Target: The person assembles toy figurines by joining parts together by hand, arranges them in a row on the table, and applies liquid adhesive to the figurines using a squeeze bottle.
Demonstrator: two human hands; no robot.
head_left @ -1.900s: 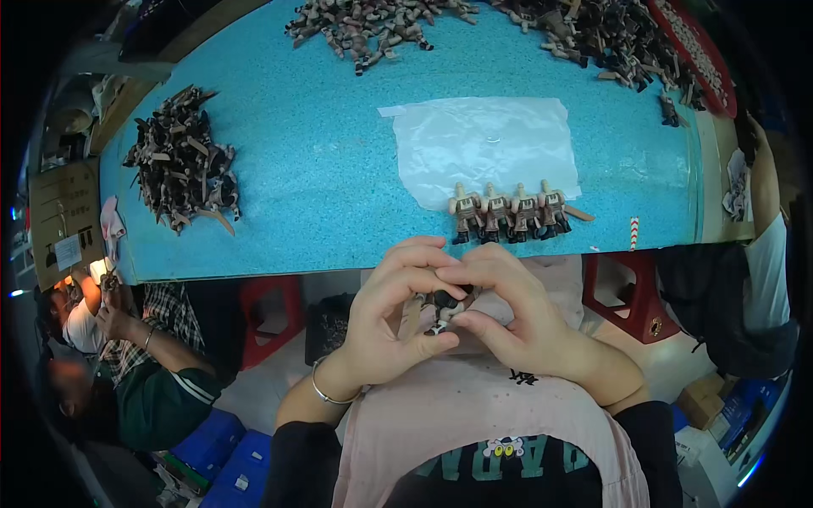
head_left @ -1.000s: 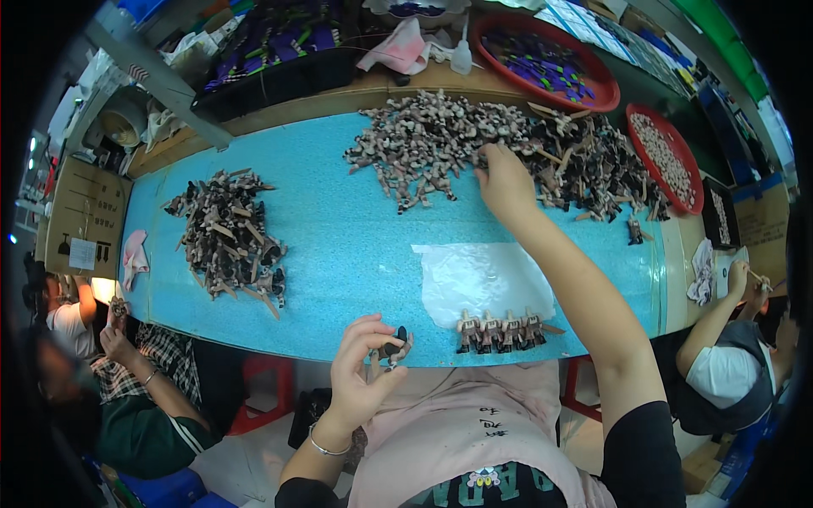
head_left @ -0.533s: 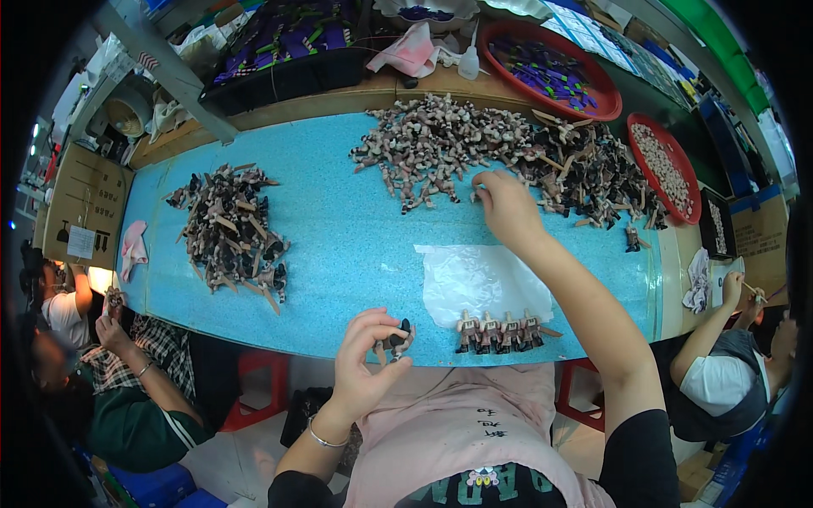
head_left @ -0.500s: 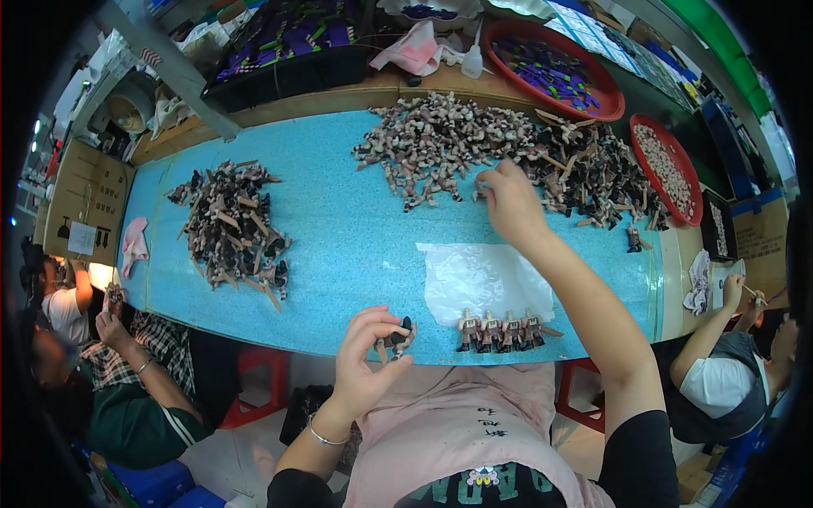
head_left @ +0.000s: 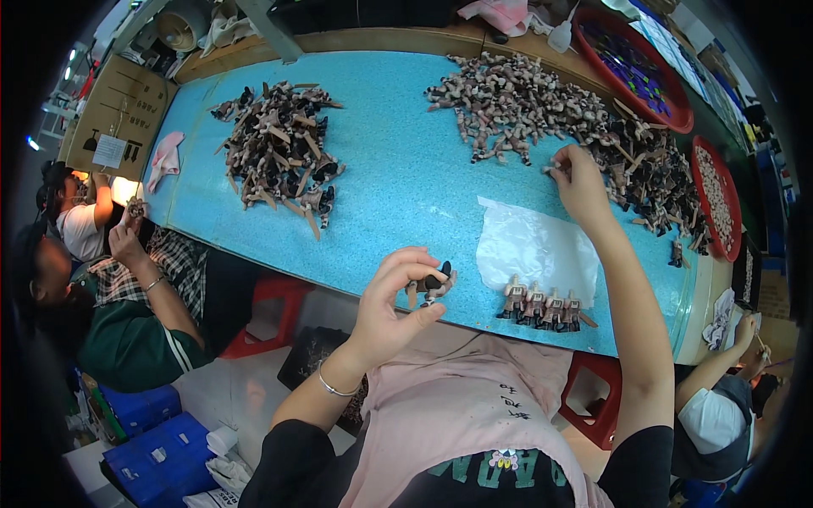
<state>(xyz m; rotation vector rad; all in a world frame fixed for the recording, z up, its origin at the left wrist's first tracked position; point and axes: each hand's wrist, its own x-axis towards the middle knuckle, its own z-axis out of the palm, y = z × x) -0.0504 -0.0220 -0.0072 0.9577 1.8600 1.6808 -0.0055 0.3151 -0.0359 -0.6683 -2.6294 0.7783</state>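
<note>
My left hand [head_left: 393,296] is closed around a small dark-and-beige figure [head_left: 434,283] over the table's front edge. Out to the right, my right hand [head_left: 579,179] pinches a small pale piece [head_left: 555,170], just in front of a heap of pale figure parts [head_left: 508,106]. Between my hands a clear plastic sheet [head_left: 533,245] lies on the blue tabletop [head_left: 389,186]. On its near edge several figures [head_left: 542,306] are lined up side by side, with dark legs and pale bodies. Beside the pale heap is a pile of darker figures with flat brown sticks [head_left: 644,178].
Another heap of dark figures with sticks [head_left: 279,152] sits at the left. Red trays of purple pieces [head_left: 627,68] and pale pieces [head_left: 716,199] stand at the back right. People work at the left [head_left: 127,330] and right [head_left: 720,398]. A cardboard box [head_left: 118,114] borders the left end.
My view has turned, so the table sits differently in it. My right hand has drawn slightly away from the pale heap with a small piece. My left hand still holds its figure.
</note>
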